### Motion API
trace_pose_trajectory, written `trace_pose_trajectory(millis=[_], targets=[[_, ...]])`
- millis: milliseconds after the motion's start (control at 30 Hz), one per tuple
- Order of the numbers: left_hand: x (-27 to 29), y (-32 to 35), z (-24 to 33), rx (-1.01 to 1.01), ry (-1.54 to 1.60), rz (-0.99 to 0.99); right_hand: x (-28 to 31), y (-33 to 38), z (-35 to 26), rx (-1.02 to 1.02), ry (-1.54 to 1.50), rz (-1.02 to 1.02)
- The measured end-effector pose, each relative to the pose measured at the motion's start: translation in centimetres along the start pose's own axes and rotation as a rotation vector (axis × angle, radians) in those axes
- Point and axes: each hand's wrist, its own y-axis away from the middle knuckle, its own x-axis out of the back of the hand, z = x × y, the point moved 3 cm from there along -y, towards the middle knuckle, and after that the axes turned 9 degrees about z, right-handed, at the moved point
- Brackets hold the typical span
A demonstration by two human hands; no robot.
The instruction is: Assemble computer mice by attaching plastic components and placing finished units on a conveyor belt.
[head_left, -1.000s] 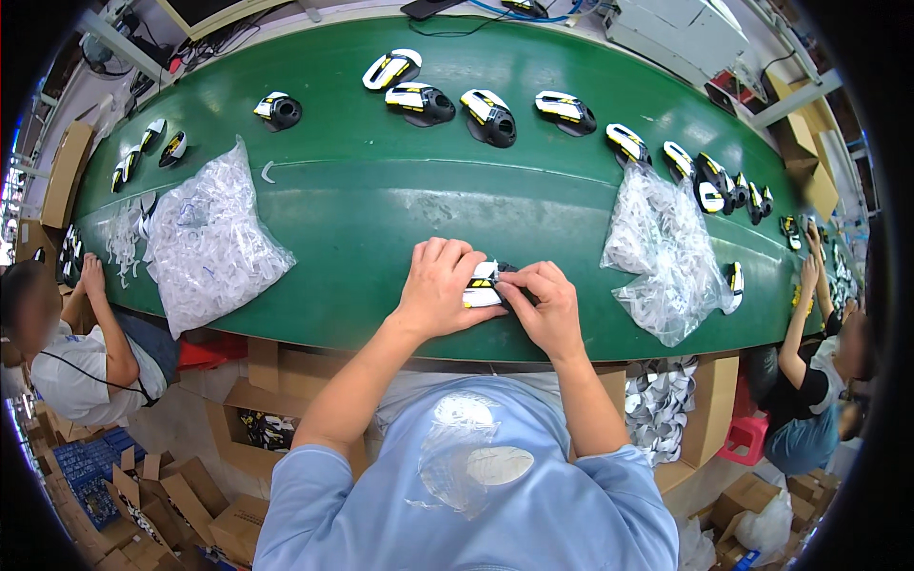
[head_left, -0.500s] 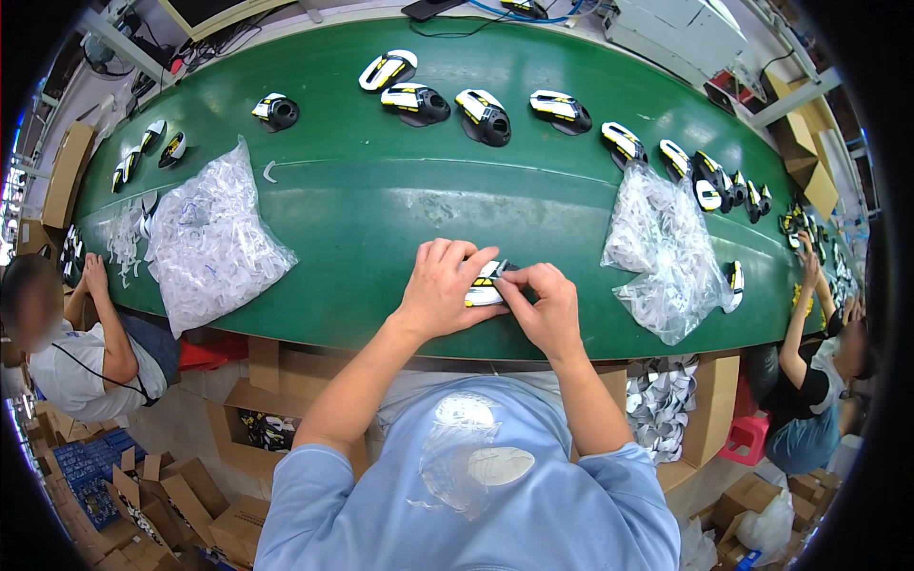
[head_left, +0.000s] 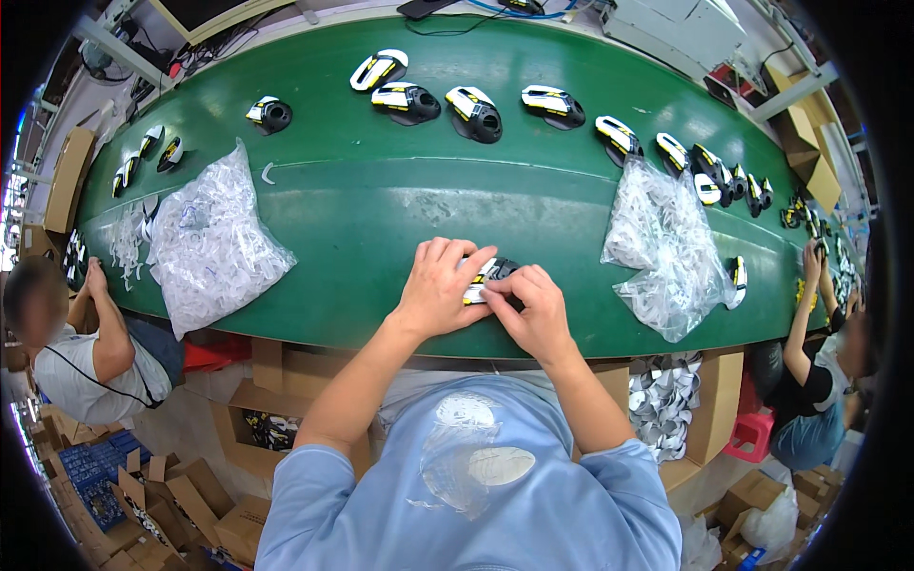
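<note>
A white, black and yellow plastic shell [head_left: 476, 288] lies at the near edge of the green table, directly before me. My left hand [head_left: 441, 288] is closed round its left side, fingers over the far side and thumb near. From the right, my right hand [head_left: 535, 309] is bent over the shell with thumb and fingers pinched together at its upper face. Whatever sits between those fingertips is too small and covered to make out. The shell's dark end [head_left: 503, 269] shows between the two hands.
Similar shells [head_left: 473, 114] stand in a curved row along the far lane of the green table [head_left: 428, 209]. A clear bag of translucent plastic pieces [head_left: 214, 243] lies left, another bag [head_left: 662, 247] right. Co-workers sit at both sides. Open cartons [head_left: 716, 404] stand below the near edge.
The far row of shells has shifted slightly left. My right hand has moved a little left and in over the shell, its fingertips now lower on it. The left hand stays put.
</note>
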Motion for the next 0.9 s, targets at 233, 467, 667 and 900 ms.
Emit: trace_pose_trajectory(millis=[233, 467, 667, 900], targets=[[-0.2, -0.2, 0.1, 0.012, 0.018, 0.036, 0.5, -0.3, 0.9, -0.077, 0.005, 0.065], [-0.1, 0.0, 0.0, 0.026, 0.009, 0.039, 0.8, -1.1, 0.1, -0.080, 0.038, 0.012], [0.1, -0.3, 0.3, 0.029, 0.011, 0.025, 2.0, -0.6, 1.1, -0.104, 0.043, 0.063], [-0.1, 0.2, 1.0, 0.089, -0.030, 0.063, 3.1, 0.2, 1.1, -0.140, 0.011, 0.076]])
